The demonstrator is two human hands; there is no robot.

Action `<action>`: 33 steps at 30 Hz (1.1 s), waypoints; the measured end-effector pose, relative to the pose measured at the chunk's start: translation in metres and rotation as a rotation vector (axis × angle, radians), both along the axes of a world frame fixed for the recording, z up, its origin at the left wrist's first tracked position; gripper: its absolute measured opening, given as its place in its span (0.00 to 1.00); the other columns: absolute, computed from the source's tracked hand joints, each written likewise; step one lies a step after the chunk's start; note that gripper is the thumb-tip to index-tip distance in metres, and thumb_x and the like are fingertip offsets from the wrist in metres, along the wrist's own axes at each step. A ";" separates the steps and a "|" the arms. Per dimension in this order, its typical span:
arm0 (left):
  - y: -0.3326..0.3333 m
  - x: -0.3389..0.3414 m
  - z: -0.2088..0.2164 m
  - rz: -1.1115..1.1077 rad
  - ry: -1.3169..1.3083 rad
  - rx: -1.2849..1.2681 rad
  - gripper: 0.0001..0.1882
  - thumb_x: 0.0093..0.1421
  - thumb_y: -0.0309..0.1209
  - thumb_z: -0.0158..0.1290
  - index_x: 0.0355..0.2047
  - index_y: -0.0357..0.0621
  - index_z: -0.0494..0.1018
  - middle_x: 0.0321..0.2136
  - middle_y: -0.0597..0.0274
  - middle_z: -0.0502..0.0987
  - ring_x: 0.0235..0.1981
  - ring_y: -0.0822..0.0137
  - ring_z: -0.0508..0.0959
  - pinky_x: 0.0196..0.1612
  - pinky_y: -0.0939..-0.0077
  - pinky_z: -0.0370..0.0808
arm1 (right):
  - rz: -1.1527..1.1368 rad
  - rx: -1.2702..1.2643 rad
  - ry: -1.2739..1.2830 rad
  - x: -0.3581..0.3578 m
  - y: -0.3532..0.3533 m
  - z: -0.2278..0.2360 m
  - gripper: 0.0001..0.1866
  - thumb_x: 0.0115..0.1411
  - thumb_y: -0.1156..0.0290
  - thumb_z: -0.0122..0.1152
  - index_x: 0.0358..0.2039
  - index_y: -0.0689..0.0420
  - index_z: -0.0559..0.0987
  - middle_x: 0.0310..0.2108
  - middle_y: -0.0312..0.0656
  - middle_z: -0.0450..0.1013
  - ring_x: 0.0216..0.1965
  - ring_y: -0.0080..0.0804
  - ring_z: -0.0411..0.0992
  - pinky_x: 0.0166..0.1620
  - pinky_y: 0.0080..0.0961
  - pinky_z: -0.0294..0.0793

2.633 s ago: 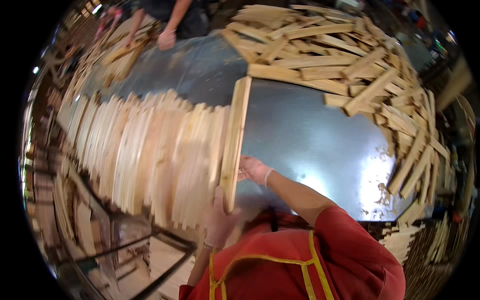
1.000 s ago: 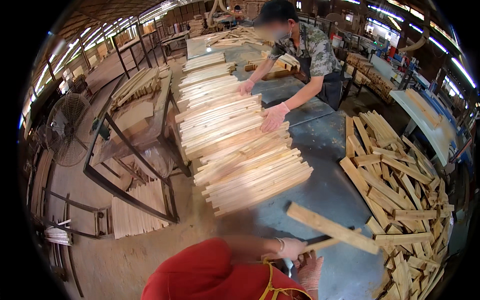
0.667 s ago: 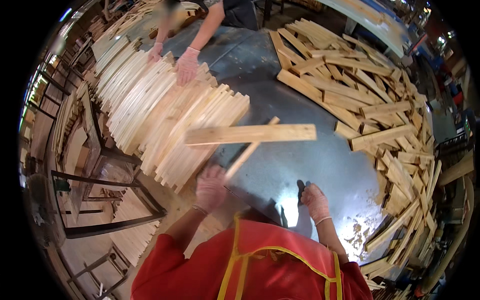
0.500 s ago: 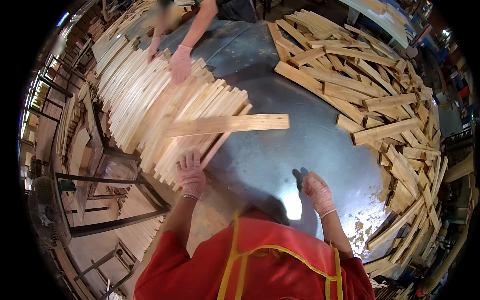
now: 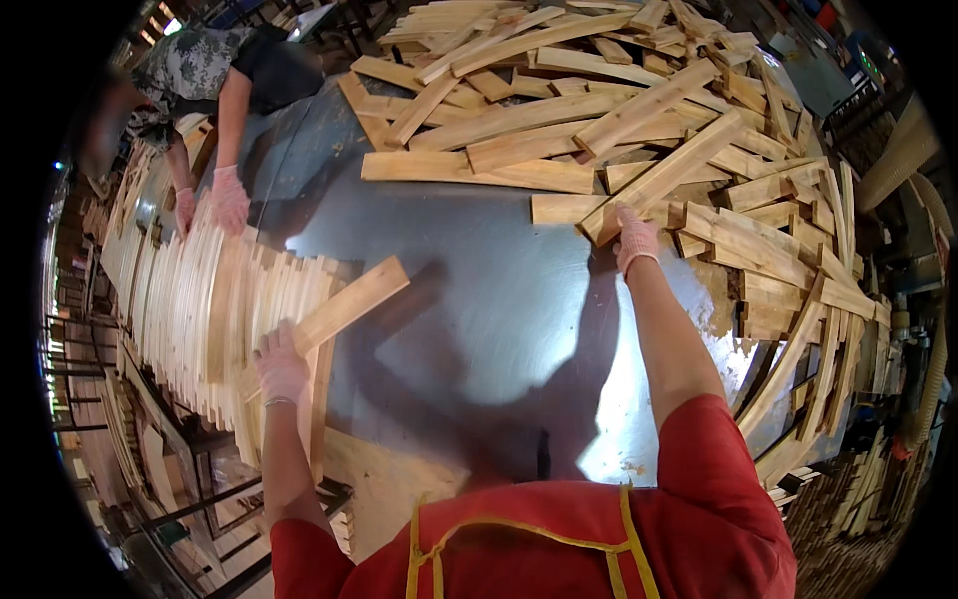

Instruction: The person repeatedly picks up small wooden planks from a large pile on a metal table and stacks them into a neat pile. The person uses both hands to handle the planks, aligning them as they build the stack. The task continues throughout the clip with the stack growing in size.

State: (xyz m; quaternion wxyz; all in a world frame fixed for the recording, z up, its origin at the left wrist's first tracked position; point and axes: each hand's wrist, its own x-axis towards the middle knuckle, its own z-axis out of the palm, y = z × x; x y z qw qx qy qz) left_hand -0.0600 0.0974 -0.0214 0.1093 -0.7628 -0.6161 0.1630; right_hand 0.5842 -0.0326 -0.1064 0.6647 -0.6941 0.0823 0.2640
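Observation:
My left hand [image 5: 281,364], in a pale pink glove, is closed over a short wooden board [image 5: 354,302] that lies slantwise across the right end of a row of close-set boards [image 5: 190,299]. The board's far end juts out over the metal tabletop. With my right arm stretched forward, my gloved right hand [image 5: 636,240] grips the near end of another wooden board [image 5: 667,175] on the loose heap. That board points away to the upper right, on top of other pieces. My right fingertips are partly hidden at its edge.
A heap of loose boards [image 5: 539,130] covers the far and right parts of the metal table [image 5: 469,260]. At the far left, a co-worker in a camouflage shirt [image 5: 190,65] has gloved hands [image 5: 230,200] on the row. A dark metal frame [image 5: 215,494] stands below left.
My view has swung right. My right hand has reached out to the heap and taken hold of a board. My left hand has come onto the slanting board, which has turned.

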 end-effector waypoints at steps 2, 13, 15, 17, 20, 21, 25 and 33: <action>0.010 0.008 0.015 0.001 0.014 -0.022 0.41 0.56 0.35 0.61 0.71 0.52 0.63 0.59 0.57 0.75 0.63 0.54 0.72 0.66 0.50 0.66 | -0.003 -0.010 0.016 0.031 0.016 -0.032 0.15 0.61 0.68 0.72 0.45 0.55 0.76 0.31 0.33 0.74 0.27 0.23 0.70 0.27 0.29 0.69; -0.132 0.086 0.021 0.370 -1.320 -0.953 0.32 0.60 0.34 0.61 0.64 0.35 0.72 0.44 0.59 0.80 0.40 0.66 0.78 0.43 0.67 0.77 | 0.946 0.124 0.236 -0.282 -0.170 0.014 0.34 0.59 0.69 0.73 0.64 0.62 0.70 0.52 0.47 0.79 0.54 0.40 0.78 0.55 0.33 0.79; -0.149 0.101 -0.015 0.186 -1.279 -0.952 0.31 0.62 0.39 0.60 0.62 0.34 0.72 0.44 0.58 0.80 0.39 0.65 0.77 0.43 0.68 0.75 | 1.236 -0.220 0.116 -0.335 -0.176 0.047 0.32 0.61 0.68 0.71 0.63 0.65 0.71 0.55 0.49 0.77 0.56 0.39 0.77 0.56 0.30 0.78; -0.157 0.143 0.016 0.021 -0.919 -0.932 0.35 0.61 0.47 0.59 0.63 0.35 0.72 0.43 0.57 0.82 0.42 0.60 0.81 0.49 0.66 0.77 | 1.382 -0.367 -0.016 -0.375 -0.174 0.051 0.33 0.61 0.61 0.70 0.61 0.66 0.72 0.55 0.52 0.78 0.57 0.42 0.77 0.57 0.32 0.76; -0.187 0.163 -0.035 -0.342 -0.449 -0.194 0.38 0.59 0.53 0.59 0.60 0.36 0.75 0.42 0.52 0.83 0.47 0.51 0.83 0.57 0.64 0.77 | 1.486 -0.129 -0.115 -0.424 -0.178 -0.003 0.35 0.58 0.55 0.70 0.61 0.62 0.74 0.53 0.57 0.80 0.58 0.48 0.78 0.59 0.38 0.75; -0.186 0.163 -0.034 -0.225 -0.523 -0.295 0.36 0.58 0.52 0.61 0.58 0.37 0.76 0.43 0.50 0.83 0.49 0.49 0.83 0.58 0.61 0.77 | 1.529 -0.034 -0.095 -0.416 -0.169 -0.002 0.35 0.58 0.55 0.70 0.61 0.62 0.74 0.54 0.57 0.79 0.58 0.49 0.77 0.60 0.38 0.74; -0.183 0.129 -0.003 -0.026 -0.781 -0.546 0.24 0.57 0.42 0.60 0.52 0.44 0.80 0.48 0.45 0.82 0.52 0.42 0.81 0.57 0.51 0.78 | 1.360 -0.110 -0.211 -0.341 -0.188 0.022 0.36 0.63 0.54 0.65 0.67 0.59 0.71 0.50 0.50 0.80 0.53 0.40 0.78 0.59 0.33 0.75; -0.172 -0.002 0.017 0.103 0.079 -0.255 0.27 0.62 0.46 0.59 0.58 0.48 0.74 0.62 0.54 0.71 0.65 0.48 0.69 0.66 0.46 0.66 | 0.154 -0.567 -0.708 -0.054 -0.326 0.040 0.39 0.64 0.46 0.64 0.65 0.64 0.73 0.61 0.58 0.74 0.60 0.53 0.74 0.67 0.41 0.70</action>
